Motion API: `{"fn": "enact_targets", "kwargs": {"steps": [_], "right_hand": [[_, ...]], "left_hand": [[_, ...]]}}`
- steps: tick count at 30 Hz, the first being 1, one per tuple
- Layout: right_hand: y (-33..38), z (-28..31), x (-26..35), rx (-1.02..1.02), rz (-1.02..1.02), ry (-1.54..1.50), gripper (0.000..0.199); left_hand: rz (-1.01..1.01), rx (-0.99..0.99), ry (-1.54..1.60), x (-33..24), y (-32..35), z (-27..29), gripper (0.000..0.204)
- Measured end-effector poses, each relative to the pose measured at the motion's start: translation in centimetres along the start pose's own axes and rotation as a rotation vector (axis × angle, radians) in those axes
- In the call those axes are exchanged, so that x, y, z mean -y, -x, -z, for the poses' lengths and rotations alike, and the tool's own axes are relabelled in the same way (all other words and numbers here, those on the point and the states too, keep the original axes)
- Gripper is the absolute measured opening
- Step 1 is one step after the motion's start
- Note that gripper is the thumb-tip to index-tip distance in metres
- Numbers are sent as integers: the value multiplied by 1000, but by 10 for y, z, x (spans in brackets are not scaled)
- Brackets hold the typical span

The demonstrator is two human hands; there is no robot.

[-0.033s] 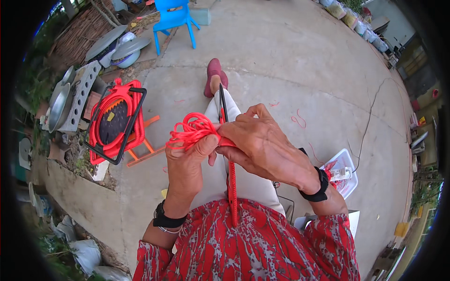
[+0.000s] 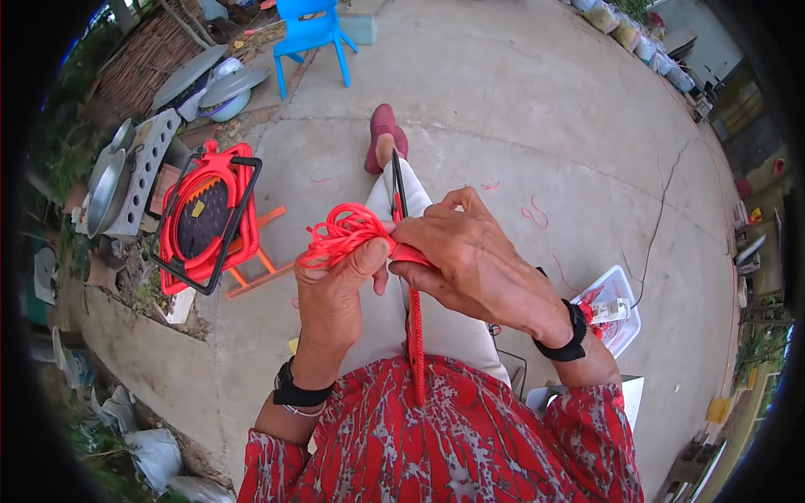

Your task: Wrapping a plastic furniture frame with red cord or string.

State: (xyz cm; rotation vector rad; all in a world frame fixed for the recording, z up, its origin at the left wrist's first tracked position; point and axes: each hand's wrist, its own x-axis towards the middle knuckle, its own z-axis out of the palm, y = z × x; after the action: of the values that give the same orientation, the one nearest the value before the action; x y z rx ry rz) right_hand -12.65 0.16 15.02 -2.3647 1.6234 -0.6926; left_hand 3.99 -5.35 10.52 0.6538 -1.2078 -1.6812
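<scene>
One red cord bundle point(image 2: 345, 230) in both hands point(image 2: 331, 303) point(image 2: 471, 256)

- Two hands: one left hand point(image 2: 331, 298), one right hand point(image 2: 470, 256).
- One looped bundle of red cord point(image 2: 344, 235) between them.
- One red braided strip point(image 2: 416, 352) over the lap.
- Two black wristbands point(image 2: 573, 342), one per arm.
- Two maroon shoes point(image 2: 382, 127), far.
- One blue chair point(image 2: 309, 35), far left.
- Two round grey lids point(image 2: 189, 75), far left.
- One white tub point(image 2: 624, 337), right.
- Several red cord scraps point(image 2: 534, 214) on the floor; exact number unclear.
</scene>
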Motion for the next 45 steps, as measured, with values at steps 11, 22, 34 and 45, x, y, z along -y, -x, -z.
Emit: {"fn": "enact_targets", "kwargs": {"steps": [11,22,34,45], "right_hand": [[23,0,-10,-287,-140,-337,31],[24,-16,-33,-53,-345,-610,34],[66,-77,-56,-277,-386,-509,5],[58,-73,-41,-82,-71,-134,38]], "left_hand": [[85,3,98,-8,-9,-10,20],[539,-356,581,93,18,48,16],[798,-8,784,135,25,14,14],[789,-82,750,127,28,15,16]]}}
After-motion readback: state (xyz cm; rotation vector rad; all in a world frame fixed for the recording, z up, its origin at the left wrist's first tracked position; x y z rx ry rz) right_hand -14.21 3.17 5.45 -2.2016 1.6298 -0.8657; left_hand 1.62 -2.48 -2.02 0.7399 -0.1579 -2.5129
